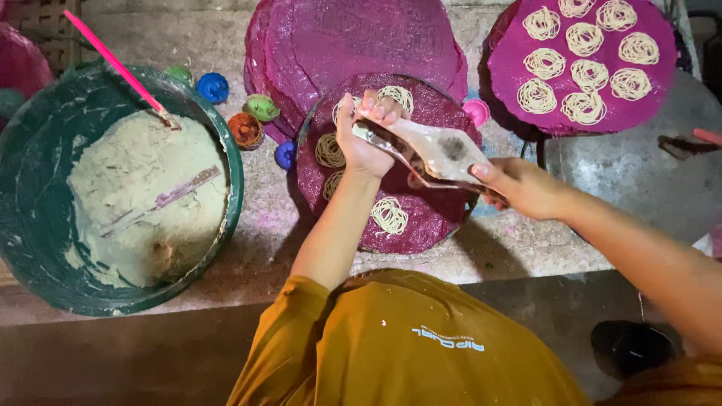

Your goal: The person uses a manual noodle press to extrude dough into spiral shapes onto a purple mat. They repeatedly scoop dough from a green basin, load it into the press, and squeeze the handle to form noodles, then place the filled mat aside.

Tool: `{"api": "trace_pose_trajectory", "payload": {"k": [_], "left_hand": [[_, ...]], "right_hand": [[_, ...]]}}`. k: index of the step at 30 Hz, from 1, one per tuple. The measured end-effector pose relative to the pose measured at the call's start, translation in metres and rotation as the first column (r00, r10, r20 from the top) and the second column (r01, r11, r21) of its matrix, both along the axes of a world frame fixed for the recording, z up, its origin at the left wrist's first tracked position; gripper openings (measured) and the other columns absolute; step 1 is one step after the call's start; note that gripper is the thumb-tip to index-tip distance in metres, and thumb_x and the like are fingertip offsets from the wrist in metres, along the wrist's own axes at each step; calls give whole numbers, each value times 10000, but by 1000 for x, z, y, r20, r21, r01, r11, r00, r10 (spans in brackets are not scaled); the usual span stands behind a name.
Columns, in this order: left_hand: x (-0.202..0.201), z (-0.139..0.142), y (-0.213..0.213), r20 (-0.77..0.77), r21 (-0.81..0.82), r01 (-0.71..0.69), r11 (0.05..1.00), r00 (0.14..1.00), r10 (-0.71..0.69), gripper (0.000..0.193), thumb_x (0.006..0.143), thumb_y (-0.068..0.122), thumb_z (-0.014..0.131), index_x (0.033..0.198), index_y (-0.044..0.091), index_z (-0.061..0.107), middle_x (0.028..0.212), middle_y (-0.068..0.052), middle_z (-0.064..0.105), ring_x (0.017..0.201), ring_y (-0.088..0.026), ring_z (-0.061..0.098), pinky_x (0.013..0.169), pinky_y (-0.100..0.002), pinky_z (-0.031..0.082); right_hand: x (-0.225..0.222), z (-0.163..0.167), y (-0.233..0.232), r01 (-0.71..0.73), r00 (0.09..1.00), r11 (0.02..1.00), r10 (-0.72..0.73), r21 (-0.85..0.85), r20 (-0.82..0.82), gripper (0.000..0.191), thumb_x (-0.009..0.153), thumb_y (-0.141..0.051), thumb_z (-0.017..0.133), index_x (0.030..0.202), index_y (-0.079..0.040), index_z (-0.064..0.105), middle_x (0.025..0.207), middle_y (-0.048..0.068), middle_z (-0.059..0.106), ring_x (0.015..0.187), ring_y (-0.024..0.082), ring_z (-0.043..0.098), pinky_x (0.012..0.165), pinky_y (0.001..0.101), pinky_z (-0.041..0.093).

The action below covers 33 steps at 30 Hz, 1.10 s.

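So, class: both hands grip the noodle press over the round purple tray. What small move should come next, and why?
Probably shift the press, held by the left hand and right hand, toward the bare lower-right part of the purple tray, since noodle nests already fill its left side.

Left hand (366,135) and right hand (519,186) gripped a metal noodle press (436,154) from either end, held over a round purple mat (421,218) that bore several pale noodle coils (389,216). Beside it, a second mat (583,64) carried nine coils. A green basin (34,225) held pale dough (143,195) and a pink stick (113,64). Small coloured cups (246,129) lay between.
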<state>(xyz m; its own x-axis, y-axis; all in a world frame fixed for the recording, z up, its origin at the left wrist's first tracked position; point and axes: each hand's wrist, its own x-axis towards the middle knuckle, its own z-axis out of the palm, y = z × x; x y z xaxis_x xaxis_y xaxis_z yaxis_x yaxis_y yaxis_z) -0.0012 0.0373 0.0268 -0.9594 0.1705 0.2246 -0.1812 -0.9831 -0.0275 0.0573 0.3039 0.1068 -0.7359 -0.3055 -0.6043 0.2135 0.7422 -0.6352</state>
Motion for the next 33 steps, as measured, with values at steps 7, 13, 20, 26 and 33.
{"api": "trace_pose_trajectory", "payload": {"k": [7, 13, 20, 26, 33], "left_hand": [[-9, -29, -2, 122, -22, 35, 999, 992, -32, 395, 1017, 496, 463, 781, 183, 514, 706, 32, 522, 719, -148, 517, 819, -353, 448], [-28, -18, 1, 229, -95, -21, 995, 972, 43, 366, 973, 456, 426, 759, 172, 510, 655, 33, 499, 651, -146, 496, 778, -383, 452], [-18, -22, 3, 311, -110, -28, 994, 948, 61, 400, 977, 481, 410, 743, 171, 506, 632, 20, 484, 618, -160, 482, 696, -370, 427], [-36, 0, 13, 173, -32, -41, 999, 984, 46, 377, 974, 451, 414, 792, 138, 517, 711, -20, 521, 709, -196, 507, 818, -408, 454], [-14, -16, 0, 521, -683, 470, 560, 850, -77, 545, 1060, 448, 239, 1273, 32, 520, 1035, -110, 664, 800, -210, 680, 673, -450, 617]], "right_hand": [[1, -2, -19, 2, 1000, 999, -3, 45, 27, 798, 961, -693, 332, 840, 26, 656, 660, 92, 650, 588, 198, 656, 591, 365, 581], [-15, 6, -22, -7, 998, 955, 24, 295, -54, 710, 980, -667, 316, 843, -52, 643, 651, 94, 630, 578, 200, 640, 561, 389, 569], [-6, 2, -21, 5, 1000, 993, -3, 122, -11, 703, 980, -641, 357, 838, -23, 659, 633, 78, 640, 544, 183, 636, 533, 353, 544], [-19, 4, -9, 84, 984, 991, -65, 108, -165, 609, 977, -604, 440, 961, -54, 702, 635, 50, 591, 552, 157, 553, 535, 345, 467], [-17, -11, 1, 44, 985, 990, -65, -131, -160, 536, 977, -569, 470, 978, -76, 681, 635, 2, 558, 572, 102, 525, 525, 303, 463]]}}
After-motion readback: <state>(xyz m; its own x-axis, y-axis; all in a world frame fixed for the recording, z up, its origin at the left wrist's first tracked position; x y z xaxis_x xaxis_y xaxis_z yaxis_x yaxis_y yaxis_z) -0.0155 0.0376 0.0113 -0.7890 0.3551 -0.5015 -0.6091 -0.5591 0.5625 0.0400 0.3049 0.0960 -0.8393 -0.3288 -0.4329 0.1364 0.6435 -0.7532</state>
